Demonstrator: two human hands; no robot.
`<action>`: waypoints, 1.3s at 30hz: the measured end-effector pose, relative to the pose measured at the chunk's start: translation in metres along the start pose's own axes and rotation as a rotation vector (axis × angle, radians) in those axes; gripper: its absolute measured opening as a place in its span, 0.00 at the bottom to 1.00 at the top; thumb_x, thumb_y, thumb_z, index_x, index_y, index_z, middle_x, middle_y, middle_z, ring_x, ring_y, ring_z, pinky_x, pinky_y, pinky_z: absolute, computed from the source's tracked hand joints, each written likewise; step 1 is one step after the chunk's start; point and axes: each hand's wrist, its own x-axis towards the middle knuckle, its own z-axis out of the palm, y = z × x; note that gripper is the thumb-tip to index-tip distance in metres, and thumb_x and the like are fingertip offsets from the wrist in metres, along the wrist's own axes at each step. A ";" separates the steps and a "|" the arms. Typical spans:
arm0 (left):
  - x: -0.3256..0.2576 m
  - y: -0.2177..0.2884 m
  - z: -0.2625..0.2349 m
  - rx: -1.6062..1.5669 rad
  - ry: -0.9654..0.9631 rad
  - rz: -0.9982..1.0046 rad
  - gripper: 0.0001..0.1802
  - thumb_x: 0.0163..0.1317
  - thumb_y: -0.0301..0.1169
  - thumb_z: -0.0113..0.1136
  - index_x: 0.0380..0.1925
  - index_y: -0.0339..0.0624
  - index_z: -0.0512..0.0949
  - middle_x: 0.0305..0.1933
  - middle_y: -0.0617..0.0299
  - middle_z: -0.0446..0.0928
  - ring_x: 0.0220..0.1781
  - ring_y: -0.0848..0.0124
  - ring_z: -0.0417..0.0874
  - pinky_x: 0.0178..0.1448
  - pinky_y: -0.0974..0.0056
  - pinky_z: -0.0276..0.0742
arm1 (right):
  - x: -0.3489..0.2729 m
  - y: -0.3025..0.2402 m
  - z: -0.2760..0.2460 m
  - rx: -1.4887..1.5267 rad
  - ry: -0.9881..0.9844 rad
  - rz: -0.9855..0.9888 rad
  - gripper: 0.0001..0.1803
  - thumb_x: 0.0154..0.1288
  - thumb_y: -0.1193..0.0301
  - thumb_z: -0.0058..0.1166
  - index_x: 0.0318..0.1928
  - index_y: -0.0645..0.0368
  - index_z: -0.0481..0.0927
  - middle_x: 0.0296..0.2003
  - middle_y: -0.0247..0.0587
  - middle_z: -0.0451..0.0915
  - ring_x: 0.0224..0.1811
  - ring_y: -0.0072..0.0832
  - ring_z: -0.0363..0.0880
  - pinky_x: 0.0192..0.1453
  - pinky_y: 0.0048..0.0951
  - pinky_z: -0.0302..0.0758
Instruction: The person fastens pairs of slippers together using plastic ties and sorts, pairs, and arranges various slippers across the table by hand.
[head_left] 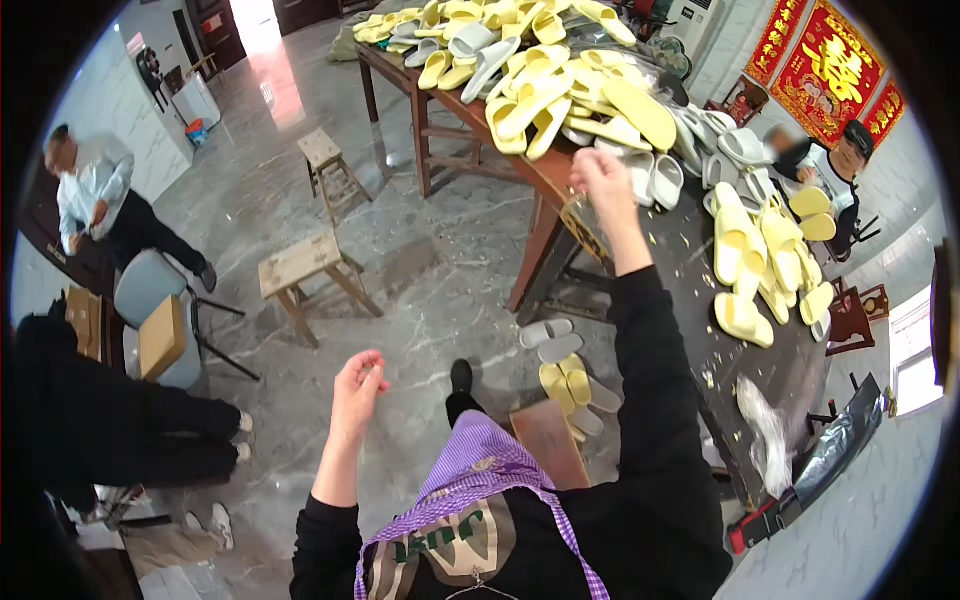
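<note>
My left hand [358, 392] hovers above the floor at my left front, its fingers bent in and thumb close to them, with nothing seen in it. My right hand [605, 180] reaches forward over the edge of the wooden table [547, 185], fingers curled; whether something small is inside them is hidden. Just right of it lie white slippers [665, 182]. Beyond it rises a big heap of yellow slippers [535, 95] mixed with grey ones. Another cluster of yellow slippers [735, 245] lies on the dark tabletop [680, 290] to the right.
Two wooden stools [300, 265] stand on the floor ahead left. Slippers [565, 380] and a brown board [550, 440] lie below the table. Clear plastic wrap [765, 435] rests on the tabletop. A person [105, 195] stands left beside a grey chair [155, 290]; another [845, 175] is beyond the table.
</note>
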 end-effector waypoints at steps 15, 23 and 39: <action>0.279 0.011 0.043 -0.037 -0.048 -0.275 0.15 0.60 0.30 0.53 0.46 0.35 0.72 0.36 0.60 0.76 0.28 0.75 0.76 0.33 0.71 0.73 | 0.260 0.276 0.099 -0.206 0.472 0.215 0.20 0.53 0.66 0.54 0.40 0.71 0.72 0.34 0.51 0.77 0.35 0.38 0.75 0.41 0.31 0.70; 0.476 0.036 0.111 0.143 -0.434 -0.010 0.16 0.60 0.30 0.54 0.46 0.35 0.72 0.30 0.65 0.74 0.27 0.80 0.72 0.30 0.74 0.67 | 0.174 0.199 0.058 0.368 0.497 0.256 0.16 0.58 0.76 0.46 0.48 0.66 0.71 0.40 0.41 0.77 0.39 0.25 0.76 0.44 0.25 0.74; 0.641 0.031 0.288 -0.147 -0.672 -0.640 0.15 0.58 0.28 0.55 0.45 0.38 0.71 0.38 0.57 0.77 0.32 0.65 0.79 0.30 0.61 0.77 | 0.189 0.241 0.091 0.103 0.582 0.419 0.14 0.59 0.73 0.54 0.45 0.64 0.76 0.43 0.36 0.75 0.41 0.25 0.75 0.47 0.24 0.71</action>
